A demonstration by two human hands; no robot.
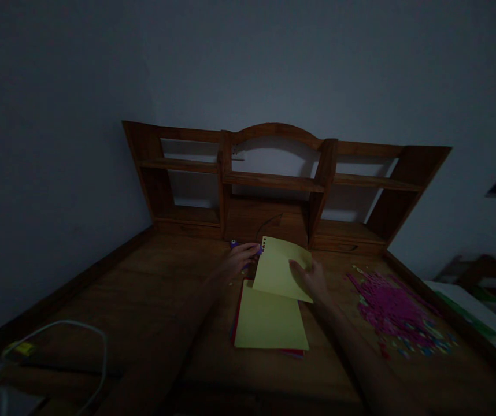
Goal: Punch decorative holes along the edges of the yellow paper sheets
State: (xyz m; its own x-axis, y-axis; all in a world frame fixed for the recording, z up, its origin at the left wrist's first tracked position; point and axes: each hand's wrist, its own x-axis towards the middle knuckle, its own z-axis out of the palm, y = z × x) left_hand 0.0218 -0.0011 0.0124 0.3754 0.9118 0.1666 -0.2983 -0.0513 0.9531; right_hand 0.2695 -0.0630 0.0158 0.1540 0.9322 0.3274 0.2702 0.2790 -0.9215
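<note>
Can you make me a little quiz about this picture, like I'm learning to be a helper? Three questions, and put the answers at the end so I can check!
1. Which hand holds the purple hole punch?
2. True or false: the heap of pink pieces lies to the left of the paper stack.
3. Fill in the blank: the yellow sheet in the right hand has small dark ____ near its upper left corner.

Key:
1. The left hand.
2. False: the heap of pink pieces lies to the right of the paper stack.
3. Holes.
</note>
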